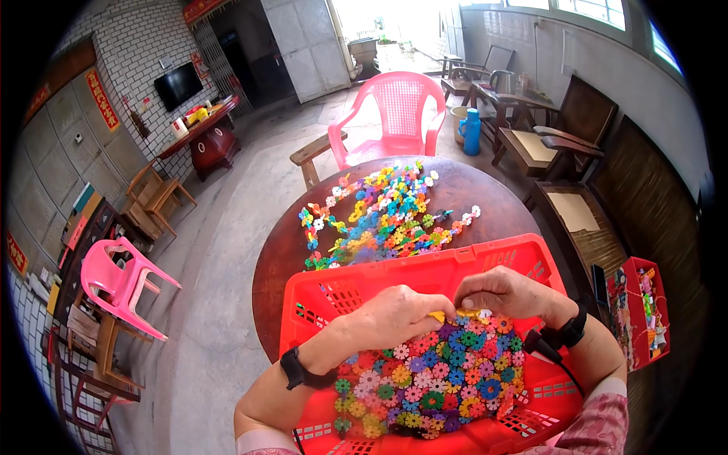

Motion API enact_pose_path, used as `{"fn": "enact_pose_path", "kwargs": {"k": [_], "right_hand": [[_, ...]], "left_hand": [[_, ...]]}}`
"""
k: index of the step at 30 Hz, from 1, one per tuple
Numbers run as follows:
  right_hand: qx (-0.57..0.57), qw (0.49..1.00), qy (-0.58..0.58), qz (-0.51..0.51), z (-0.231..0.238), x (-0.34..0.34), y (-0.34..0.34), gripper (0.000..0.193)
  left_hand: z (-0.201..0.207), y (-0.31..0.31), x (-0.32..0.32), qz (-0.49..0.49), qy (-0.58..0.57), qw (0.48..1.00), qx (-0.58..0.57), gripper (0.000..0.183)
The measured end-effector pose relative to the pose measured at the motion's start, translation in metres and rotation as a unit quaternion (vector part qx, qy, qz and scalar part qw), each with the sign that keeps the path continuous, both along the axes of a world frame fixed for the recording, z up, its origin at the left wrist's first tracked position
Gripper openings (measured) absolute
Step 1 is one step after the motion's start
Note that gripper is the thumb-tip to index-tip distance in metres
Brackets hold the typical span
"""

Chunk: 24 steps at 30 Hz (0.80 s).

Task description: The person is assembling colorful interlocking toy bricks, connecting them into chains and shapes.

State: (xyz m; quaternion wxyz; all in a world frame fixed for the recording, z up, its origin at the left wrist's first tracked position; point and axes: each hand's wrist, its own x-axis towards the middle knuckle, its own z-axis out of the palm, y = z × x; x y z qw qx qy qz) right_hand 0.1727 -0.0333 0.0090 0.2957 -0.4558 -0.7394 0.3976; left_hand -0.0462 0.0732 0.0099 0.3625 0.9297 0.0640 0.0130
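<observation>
Both hands are close together over a red plastic basket (413, 274) holding many colourful snowflake-shaped discs (436, 387). My left hand (394, 312) is closed, pinching a yellow snowflake disc (437, 315) between thumb and fingers. Beside it, my right hand (502, 293) is also closed, with its fingertips on a short row of yellow and white discs (473, 312). Whether the two hands' pieces are joined is too small to tell. Beyond the basket, linked chains of discs (390, 208) lie heaped on the round brown table (284, 254).
A pink armchair (400, 114) faces the table's far side, with a wooden stool (312, 155) beside it. Wooden seats (580, 208) line the right wall, near a blue flask (471, 133) and a red box (644, 315). Another pink chair (121, 280) stands at left.
</observation>
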Motion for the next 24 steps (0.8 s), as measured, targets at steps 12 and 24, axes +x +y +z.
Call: {"fn": "enact_pose_path", "kwargs": {"k": [12, 24], "right_hand": [[-0.097, 0.988, 0.09, -0.083, -0.021, -0.017, 0.004, 0.028], [0.282, 0.927, -0.23, -0.088, -0.026, -0.022, 0.002, 0.025]], "left_hand": [[-0.023, -0.016, 0.015, 0.111, -0.159, 0.947, 0.257, 0.026], [-0.029, -0.009, 0.013, 0.189, -0.068, 0.979, -0.04, 0.025]]}}
